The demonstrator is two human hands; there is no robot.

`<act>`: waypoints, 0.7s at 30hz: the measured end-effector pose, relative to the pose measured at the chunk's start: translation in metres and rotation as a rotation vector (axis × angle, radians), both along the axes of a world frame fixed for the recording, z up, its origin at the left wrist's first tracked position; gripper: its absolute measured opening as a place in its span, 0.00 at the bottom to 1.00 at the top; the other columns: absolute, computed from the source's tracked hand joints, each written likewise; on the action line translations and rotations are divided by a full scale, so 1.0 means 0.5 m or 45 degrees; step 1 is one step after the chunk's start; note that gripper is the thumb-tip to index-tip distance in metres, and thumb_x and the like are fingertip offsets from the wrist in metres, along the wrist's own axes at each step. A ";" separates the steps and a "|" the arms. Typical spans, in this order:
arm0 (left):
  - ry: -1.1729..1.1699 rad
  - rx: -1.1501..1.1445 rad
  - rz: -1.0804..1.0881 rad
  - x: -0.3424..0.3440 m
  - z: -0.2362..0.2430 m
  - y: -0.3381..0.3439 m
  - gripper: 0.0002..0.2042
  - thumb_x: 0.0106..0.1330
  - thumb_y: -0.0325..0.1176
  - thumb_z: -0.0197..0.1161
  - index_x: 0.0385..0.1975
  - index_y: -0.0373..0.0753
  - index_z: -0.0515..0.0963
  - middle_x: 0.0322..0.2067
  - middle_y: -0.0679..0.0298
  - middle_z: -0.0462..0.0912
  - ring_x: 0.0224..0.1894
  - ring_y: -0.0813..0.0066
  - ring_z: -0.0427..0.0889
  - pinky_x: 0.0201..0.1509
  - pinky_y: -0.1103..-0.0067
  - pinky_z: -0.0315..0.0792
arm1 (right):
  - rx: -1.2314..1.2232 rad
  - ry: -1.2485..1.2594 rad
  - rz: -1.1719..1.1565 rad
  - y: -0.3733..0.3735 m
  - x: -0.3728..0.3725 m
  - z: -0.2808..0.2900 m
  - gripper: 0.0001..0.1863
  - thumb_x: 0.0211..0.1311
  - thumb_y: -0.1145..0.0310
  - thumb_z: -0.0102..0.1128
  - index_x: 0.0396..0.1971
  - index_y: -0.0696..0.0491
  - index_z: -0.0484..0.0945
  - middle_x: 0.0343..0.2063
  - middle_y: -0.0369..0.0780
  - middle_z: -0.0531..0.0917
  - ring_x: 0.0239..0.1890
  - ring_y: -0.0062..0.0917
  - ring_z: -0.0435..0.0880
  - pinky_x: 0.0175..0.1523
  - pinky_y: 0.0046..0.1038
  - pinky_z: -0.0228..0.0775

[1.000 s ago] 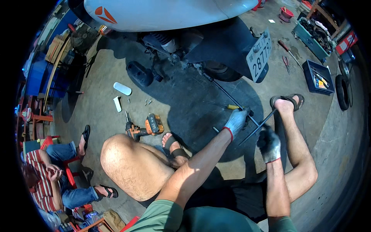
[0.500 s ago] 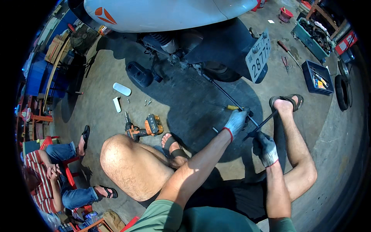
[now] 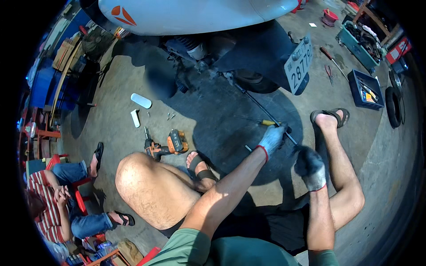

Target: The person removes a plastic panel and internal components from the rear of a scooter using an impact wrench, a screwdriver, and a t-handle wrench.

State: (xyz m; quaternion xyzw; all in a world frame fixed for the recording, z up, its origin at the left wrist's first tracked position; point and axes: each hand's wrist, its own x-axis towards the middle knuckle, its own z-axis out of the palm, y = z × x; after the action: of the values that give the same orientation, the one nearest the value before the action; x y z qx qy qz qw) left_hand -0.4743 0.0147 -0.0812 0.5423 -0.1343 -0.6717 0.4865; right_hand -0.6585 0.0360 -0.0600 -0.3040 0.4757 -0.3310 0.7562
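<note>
A long, thin metal bar [image 3: 258,102] runs from the underside of a scooter [image 3: 195,17], near its rear wheel [image 3: 255,82], down toward me. My left hand [image 3: 274,136], in a grey-white work glove with a red cuff, is closed around the bar near its lower end. My right hand [image 3: 310,166], gloved alike, is at that lower end, its fingers smeared by motion. What the right hand holds cannot be made out. A screwdriver with a yellow handle [image 3: 269,123] lies on the floor beside my left hand.
Left on the floor are an orange-black cordless drill [image 3: 155,150], small bolts [image 3: 171,115] and two white pieces [image 3: 141,101]. A dark tool tray [image 3: 364,91], pliers [image 3: 329,74], a long screwdriver [image 3: 333,63] and a tire [image 3: 392,106] lie right. A seated person [image 3: 49,201] is at lower left.
My right hand has shifted slightly right and is now blurred. The dark crossing bar seen by it earlier no longer shows clearly. My left hand stays on the long bar.
</note>
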 end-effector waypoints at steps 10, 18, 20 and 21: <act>0.065 -0.026 0.018 -0.002 0.001 -0.001 0.14 0.70 0.42 0.52 0.26 0.41 0.75 0.13 0.71 0.66 0.10 0.83 0.60 0.14 0.82 0.52 | 0.053 0.084 0.161 0.004 -0.020 -0.019 0.16 0.64 0.62 0.54 0.42 0.59 0.77 0.14 0.30 0.68 0.11 0.15 0.61 0.17 0.19 0.51; 0.029 0.010 0.037 0.006 0.002 0.005 0.14 0.70 0.42 0.52 0.27 0.41 0.75 0.12 0.71 0.66 0.10 0.83 0.60 0.14 0.82 0.52 | 0.058 -0.100 0.251 -0.003 -0.011 0.021 0.19 0.61 0.62 0.57 0.47 0.60 0.75 0.20 0.31 0.71 0.16 0.15 0.65 0.21 0.17 0.55; 0.083 0.011 0.015 0.006 0.003 0.005 0.14 0.70 0.42 0.51 0.27 0.41 0.75 0.13 0.71 0.66 0.11 0.83 0.60 0.14 0.82 0.52 | 0.126 0.024 0.223 -0.004 -0.015 0.006 0.20 0.62 0.62 0.56 0.49 0.59 0.73 0.19 0.30 0.69 0.15 0.15 0.64 0.21 0.17 0.54; 0.109 0.013 0.007 0.006 0.003 0.004 0.14 0.70 0.42 0.51 0.27 0.41 0.75 0.13 0.71 0.66 0.11 0.83 0.60 0.14 0.82 0.52 | 0.133 -0.001 0.050 -0.009 -0.014 -0.008 0.21 0.62 0.62 0.55 0.51 0.59 0.72 0.18 0.30 0.68 0.15 0.15 0.63 0.20 0.17 0.54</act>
State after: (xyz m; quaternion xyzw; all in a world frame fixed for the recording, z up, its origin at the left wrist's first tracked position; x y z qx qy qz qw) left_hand -0.4712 0.0167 -0.0795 0.5158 -0.1085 -0.6937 0.4909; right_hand -0.6657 0.0313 -0.0642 -0.2732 0.4858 -0.2910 0.7776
